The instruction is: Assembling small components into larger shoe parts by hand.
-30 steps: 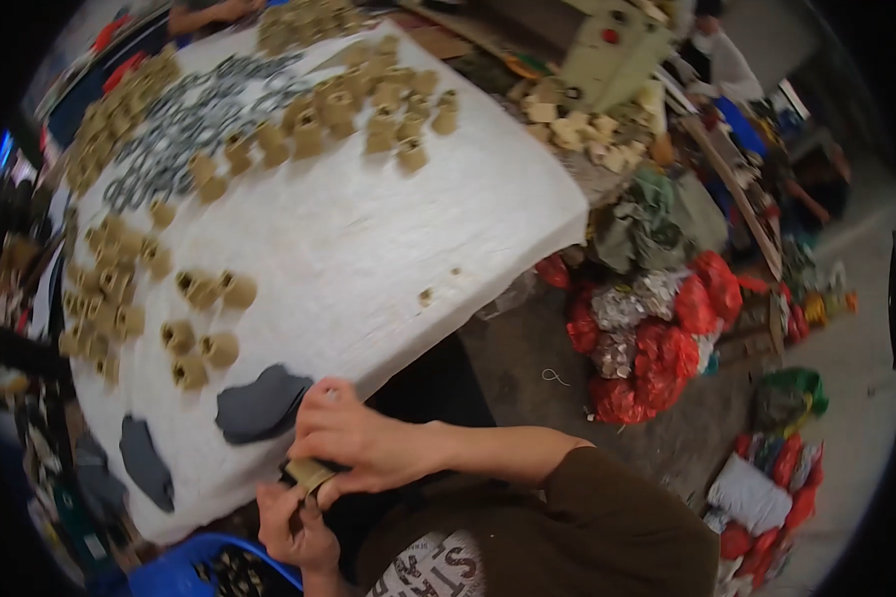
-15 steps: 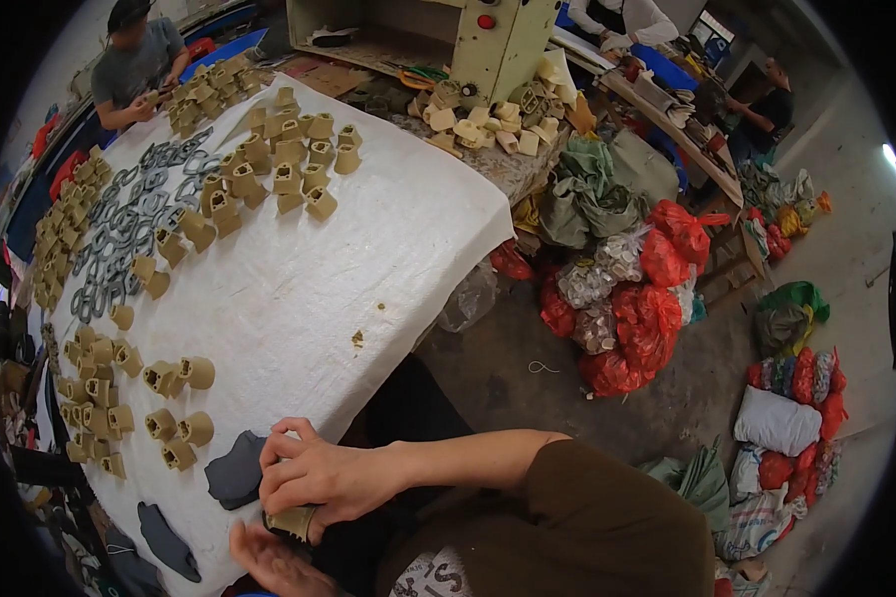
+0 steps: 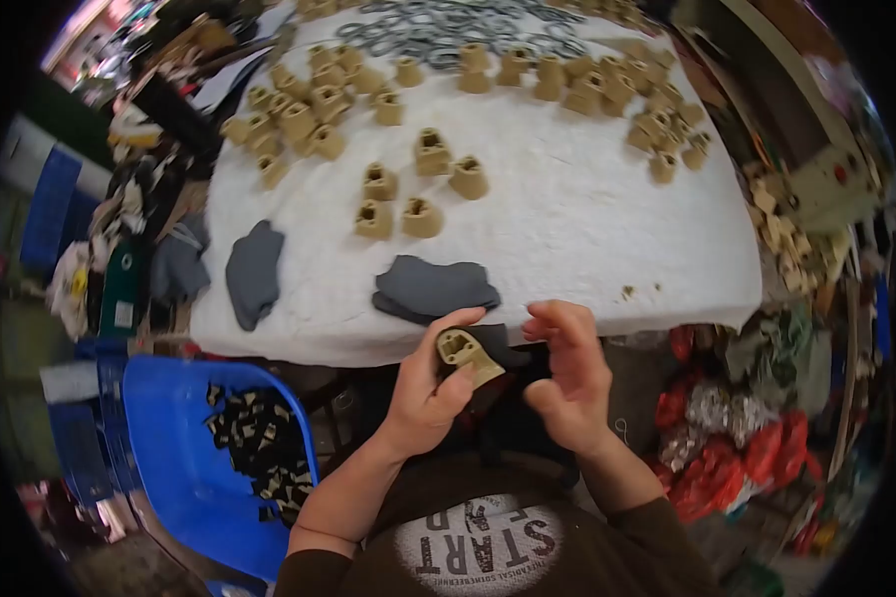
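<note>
A tan plastic shoe heel (image 3: 471, 360), with a hollow and small holes in its end, is held in my left hand (image 3: 423, 393). A dark grey cover piece (image 3: 508, 343) lies against the heel and sticks out toward my right hand (image 3: 572, 373). That hand is open, its fingers bent and parted from the thumb, beside the heel. Just beyond both hands, a dark grey stack of cut pieces (image 3: 436, 289) lies at the table's near edge. Another dark grey stack (image 3: 254, 274) is farther left. Several loose tan heels (image 3: 422, 218) stand on the white-covered table (image 3: 567, 229).
More tan heels (image 3: 297, 121) cluster at the table's far side, near grey rings (image 3: 468, 32). A blue tub (image 3: 184, 497) at lower left holds small black and tan pieces (image 3: 254, 438). Red bags (image 3: 712, 478) lie on the floor at right, below a pale green machine (image 3: 826, 189).
The view has swung left toward the table and blue tub. The heel, earlier gripped by my right hand, is now in my left hand, and my right hand has come away from it.
</note>
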Demonstrator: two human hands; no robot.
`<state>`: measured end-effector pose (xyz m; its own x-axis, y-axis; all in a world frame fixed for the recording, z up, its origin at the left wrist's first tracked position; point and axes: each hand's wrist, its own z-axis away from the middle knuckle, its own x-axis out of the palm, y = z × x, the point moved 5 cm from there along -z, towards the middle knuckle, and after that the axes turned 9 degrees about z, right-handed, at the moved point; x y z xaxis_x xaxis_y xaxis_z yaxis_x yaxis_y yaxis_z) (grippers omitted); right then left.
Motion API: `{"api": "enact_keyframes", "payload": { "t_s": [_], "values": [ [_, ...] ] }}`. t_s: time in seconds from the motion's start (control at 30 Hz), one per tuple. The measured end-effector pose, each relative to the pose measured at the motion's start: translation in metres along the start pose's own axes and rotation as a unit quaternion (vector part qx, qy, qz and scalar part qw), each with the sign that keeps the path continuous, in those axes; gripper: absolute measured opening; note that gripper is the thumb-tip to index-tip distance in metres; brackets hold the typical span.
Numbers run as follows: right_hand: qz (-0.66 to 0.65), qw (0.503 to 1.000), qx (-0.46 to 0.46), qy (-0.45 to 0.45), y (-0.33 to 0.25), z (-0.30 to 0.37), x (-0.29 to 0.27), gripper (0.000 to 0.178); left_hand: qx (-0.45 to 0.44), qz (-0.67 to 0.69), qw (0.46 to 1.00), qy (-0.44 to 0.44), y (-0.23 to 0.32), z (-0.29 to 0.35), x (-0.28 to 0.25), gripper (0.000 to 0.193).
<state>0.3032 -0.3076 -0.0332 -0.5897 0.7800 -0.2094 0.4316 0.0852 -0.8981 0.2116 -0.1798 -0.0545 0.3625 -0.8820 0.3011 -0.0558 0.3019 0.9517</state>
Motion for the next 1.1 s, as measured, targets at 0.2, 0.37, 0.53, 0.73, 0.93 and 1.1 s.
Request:
{"api": "enact_keyframes", "payload": {
  "t_s": [0.2, 0.37, 0.53, 0.73, 0.93, 1.1],
  "values": [
    [-0.025, 0.988, 0.128, -0.084, 0.007, -0.003, 0.018, 0.007, 0.02, -0.038, 0.999, -0.018, 0.001, 0.01, -0.004, 0.048],
    [0.055, 0.995, 0.056, -0.06, 0.001, -0.004, 0.027, 0.006, 0.034, -0.105, 0.993, 0.04, -0.003, 0.016, -0.005, 0.035],
    [0.062, 0.995, 0.073, -0.04, -0.002, 0.003, 0.033, 0.001, 0.073, -0.158, 0.982, 0.078, 0.001, 0.017, 0.0, 0.035],
    [0.206, 0.971, -0.119, -0.015, -0.013, 0.014, 0.048, 0.042, 0.088, -0.102, 0.985, 0.109, -0.002, 0.015, -0.002, 0.033],
    [0.321, 0.927, -0.151, -0.12, -0.027, 0.01, 0.041, 0.045, 0.043, 0.034, 0.997, 0.058, -0.006, 0.016, -0.004, 0.036],
    [-0.014, 0.98, 0.103, -0.17, 0.006, -0.01, 0.005, 0.044, -0.032, 0.115, 0.992, -0.05, -0.008, 0.02, -0.002, 0.064]
  ]
}}
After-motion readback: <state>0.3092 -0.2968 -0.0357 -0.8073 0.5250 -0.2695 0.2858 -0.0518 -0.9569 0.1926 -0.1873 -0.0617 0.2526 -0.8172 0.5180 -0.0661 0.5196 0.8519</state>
